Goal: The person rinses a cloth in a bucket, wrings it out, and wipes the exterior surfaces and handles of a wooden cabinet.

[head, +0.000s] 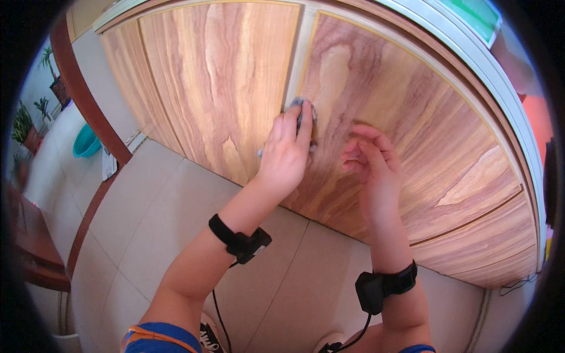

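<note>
My left hand (286,148) presses a grey-blue cloth (312,119) against the wood-grain front of a cabinet. It lies by the pale strip (293,84) between two panels, mostly over the edge of the right panel. Fingers and palm cover much of the cloth. To the right, my right hand (373,154) is held in front of the right wood-grain panel (423,119), its fingers loosely curled and apart, with nothing in it. Whether it touches the panel cannot be told. The left wood-grain panel (220,79) spreads beyond my left hand.
Black straps with small devices and cables sit on both forearms, the left device (249,245) and the right device (371,291). Pale floor tiles (176,194) run below the cabinet. Beyond a dark red door frame (88,101) stand a teal basin (86,142) and potted plants (26,128).
</note>
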`<state>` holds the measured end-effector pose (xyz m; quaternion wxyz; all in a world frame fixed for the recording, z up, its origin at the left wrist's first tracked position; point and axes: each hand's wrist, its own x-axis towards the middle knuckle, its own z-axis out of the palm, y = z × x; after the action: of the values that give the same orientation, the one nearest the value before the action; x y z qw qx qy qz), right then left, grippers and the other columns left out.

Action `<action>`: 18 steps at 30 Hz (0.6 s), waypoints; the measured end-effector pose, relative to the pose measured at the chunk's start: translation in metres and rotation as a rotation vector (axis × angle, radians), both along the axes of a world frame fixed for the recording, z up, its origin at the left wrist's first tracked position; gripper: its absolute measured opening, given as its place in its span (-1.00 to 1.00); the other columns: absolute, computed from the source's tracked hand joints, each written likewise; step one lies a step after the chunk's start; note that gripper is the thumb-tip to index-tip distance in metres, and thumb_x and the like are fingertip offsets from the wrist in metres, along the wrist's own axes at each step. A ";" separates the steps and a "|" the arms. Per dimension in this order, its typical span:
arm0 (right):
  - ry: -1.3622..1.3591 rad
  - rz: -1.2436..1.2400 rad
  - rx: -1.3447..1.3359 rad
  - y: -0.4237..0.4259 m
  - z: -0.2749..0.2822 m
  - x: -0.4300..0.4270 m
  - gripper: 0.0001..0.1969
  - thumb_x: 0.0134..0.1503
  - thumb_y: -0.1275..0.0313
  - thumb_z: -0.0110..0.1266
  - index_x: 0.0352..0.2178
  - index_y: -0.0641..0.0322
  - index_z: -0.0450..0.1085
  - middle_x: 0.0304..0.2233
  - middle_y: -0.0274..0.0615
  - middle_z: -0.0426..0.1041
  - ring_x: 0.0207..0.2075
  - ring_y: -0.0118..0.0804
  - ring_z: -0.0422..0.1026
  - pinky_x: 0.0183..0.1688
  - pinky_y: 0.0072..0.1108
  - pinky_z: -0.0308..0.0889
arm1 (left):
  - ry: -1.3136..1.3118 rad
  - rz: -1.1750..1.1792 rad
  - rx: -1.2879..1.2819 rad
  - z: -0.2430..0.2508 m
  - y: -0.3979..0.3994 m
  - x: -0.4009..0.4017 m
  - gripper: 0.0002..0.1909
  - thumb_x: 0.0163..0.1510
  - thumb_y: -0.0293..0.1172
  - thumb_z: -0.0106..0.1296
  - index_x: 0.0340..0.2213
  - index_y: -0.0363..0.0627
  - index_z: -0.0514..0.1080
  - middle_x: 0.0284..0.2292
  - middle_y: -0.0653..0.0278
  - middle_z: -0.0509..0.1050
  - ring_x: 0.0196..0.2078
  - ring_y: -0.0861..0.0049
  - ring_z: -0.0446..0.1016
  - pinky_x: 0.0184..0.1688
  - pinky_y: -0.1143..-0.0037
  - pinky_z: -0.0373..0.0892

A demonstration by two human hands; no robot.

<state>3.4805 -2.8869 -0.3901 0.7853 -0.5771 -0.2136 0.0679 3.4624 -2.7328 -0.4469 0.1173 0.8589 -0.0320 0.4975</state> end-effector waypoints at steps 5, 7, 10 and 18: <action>-0.068 0.004 0.063 -0.012 0.003 0.010 -0.81 0.11 0.48 -0.20 -0.27 0.24 0.32 -0.50 -0.32 0.38 -0.48 -0.53 0.35 -0.44 -0.72 0.26 | -0.055 0.028 -0.019 0.031 -0.012 0.011 -0.44 -0.17 -0.64 -0.18 -0.03 -0.40 0.11 -0.11 -0.01 0.19 -0.14 0.14 0.22 -0.08 0.38 0.22; -0.055 -0.018 0.054 -0.017 0.006 0.010 -0.81 0.11 0.47 -0.20 -0.27 0.24 0.32 -0.50 -0.32 0.38 -0.48 -0.53 0.36 -0.44 -0.72 0.26 | -0.049 0.071 0.007 0.015 -0.012 0.011 -0.44 -0.16 -0.64 -0.18 -0.03 -0.42 0.12 -0.11 -0.02 0.18 -0.16 0.14 0.22 -0.09 0.38 0.22; -0.047 -0.050 0.042 -0.029 0.008 0.017 -0.80 0.10 0.47 -0.21 -0.27 0.25 0.32 -0.50 -0.32 0.38 -0.47 -0.53 0.36 -0.43 -0.72 0.26 | -0.062 0.041 0.035 -0.006 -0.012 0.011 -0.44 -0.17 -0.64 -0.16 -0.03 -0.43 0.11 -0.12 -0.03 0.18 -0.17 0.14 0.22 -0.11 0.38 0.23; -0.092 -0.045 0.035 -0.028 0.007 0.019 -0.79 0.09 0.47 -0.21 -0.27 0.28 0.32 -0.50 -0.32 0.38 -0.47 -0.50 0.36 -0.44 -0.69 0.26 | -0.046 0.066 0.000 0.013 -0.013 0.008 -0.42 -0.19 -0.64 -0.13 -0.03 -0.43 0.13 -0.14 -0.02 0.20 -0.18 0.16 0.23 -0.11 0.39 0.24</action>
<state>3.4998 -2.9150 -0.3833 0.7860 -0.5705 -0.2376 0.0199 3.4704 -2.7458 -0.4337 0.0999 0.8480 -0.0064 0.5205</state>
